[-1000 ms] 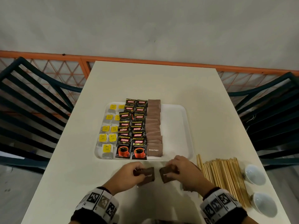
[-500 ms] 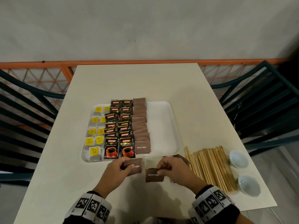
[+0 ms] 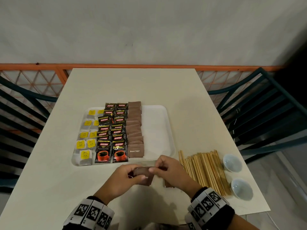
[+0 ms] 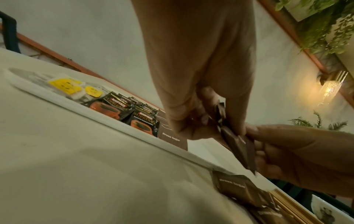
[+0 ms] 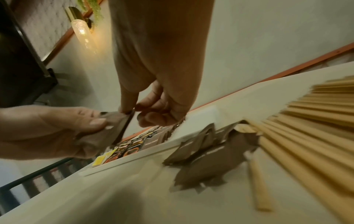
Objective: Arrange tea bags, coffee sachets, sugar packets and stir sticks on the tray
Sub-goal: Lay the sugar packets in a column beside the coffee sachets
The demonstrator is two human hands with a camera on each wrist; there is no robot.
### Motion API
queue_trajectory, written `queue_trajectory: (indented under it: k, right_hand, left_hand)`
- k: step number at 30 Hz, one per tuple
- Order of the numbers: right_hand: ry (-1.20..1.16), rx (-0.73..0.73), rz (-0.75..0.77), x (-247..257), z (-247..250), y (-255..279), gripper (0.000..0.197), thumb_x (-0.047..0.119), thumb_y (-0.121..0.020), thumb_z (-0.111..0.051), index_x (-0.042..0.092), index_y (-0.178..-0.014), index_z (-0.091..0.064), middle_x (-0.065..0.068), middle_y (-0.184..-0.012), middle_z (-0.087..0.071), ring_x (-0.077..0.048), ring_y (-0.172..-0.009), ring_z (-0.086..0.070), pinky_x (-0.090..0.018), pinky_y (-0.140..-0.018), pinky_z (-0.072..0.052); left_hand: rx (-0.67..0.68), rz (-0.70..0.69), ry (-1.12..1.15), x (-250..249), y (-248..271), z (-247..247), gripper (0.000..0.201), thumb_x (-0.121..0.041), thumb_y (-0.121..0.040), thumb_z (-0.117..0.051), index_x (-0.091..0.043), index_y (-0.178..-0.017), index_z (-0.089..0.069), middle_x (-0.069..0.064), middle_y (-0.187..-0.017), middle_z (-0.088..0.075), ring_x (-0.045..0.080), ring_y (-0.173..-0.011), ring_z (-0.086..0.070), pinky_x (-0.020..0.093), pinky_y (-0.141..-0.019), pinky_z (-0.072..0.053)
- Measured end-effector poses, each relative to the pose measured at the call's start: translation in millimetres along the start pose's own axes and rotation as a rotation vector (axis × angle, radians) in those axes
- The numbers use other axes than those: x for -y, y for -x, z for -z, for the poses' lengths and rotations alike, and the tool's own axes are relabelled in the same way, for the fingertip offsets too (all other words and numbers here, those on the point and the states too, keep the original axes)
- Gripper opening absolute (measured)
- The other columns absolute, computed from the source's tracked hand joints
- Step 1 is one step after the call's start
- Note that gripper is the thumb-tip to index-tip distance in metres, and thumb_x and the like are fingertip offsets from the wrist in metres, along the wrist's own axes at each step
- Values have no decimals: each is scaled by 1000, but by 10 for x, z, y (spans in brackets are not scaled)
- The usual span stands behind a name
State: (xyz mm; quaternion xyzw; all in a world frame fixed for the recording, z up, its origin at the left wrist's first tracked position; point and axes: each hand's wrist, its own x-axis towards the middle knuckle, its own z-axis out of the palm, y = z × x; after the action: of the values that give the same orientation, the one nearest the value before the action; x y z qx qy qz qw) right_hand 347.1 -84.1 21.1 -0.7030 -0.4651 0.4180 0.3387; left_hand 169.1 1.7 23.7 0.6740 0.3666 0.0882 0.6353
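Observation:
A white tray [image 3: 157, 123] holds tea bags [image 3: 85, 143] with yellow tags on its left, black coffee sachets [image 3: 113, 130] in two columns, then a column of brown sugar packets [image 3: 135, 130]. Just in front of the tray my left hand [image 3: 137, 175] grips a small stack of brown sugar packets [image 3: 143, 177]. My right hand [image 3: 153, 169] pinches the stack's top edge [image 5: 122, 121] between thumb and forefinger. More loose sugar packets [image 5: 206, 151] lie on the table under my right hand. Wooden stir sticks [image 3: 206, 170] lie in a pile to the right.
Two small white bowls [image 3: 232, 163] [image 3: 241, 189] sit near the table's right edge beyond the sticks. Dark slatted chairs [image 3: 265, 117] flank the table on both sides. An orange railing [image 3: 132, 65] runs behind it.
My hands held separate sugar packets a little apart; they have come together, and the packets now sit as one stack held by both. The head view has shifted slightly.

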Motion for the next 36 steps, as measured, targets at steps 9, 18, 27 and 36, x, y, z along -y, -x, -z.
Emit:
queue_trajectory:
  k: [9,18,27,36]
  right_hand:
    - [889,-79,-235,-431,347,152,81,73,-68,-56,22,-128,-41,-4,-128,-38,-22,-122,-34,-35,-102,-30]
    - [917,-47,-46,-315,154,28,51,51,-80,-58,21,-120,-49,-3,-124,-40,-23,-117,-36,-37,-100,-27]
    - [704,144,106,-231,15,-11,27,24,-94,-47,14,-117,-56,-6,-113,-58,-22,-107,-50,-31,-91,-38]
    - [474,101,2,-118,454,-19,46,21,-88,-60,21,-132,-46,-3,-125,-59,-15,-108,-54,-20,-92,-39]
  left_hand:
    - [-131,53,1,123,57,-55,16,-7,-83,-65,-20,-92,-70,2,-87,-73,11,-82,-67,13,-69,-50]
    - [-194,46,-35,133,150,-95,18,-9,-83,-66,-26,-85,-68,-1,-85,-72,13,-81,-64,17,-73,-49]
    - [-30,10,-592,311,-32,-156,16,-28,-83,-65,-26,-98,-70,-16,-146,-26,12,-134,-22,41,-115,-18]
    - [22,-62,-619,222,1,-236,22,-20,-83,-62,-18,-103,-69,-4,-105,-56,12,-100,-53,23,-91,-42]
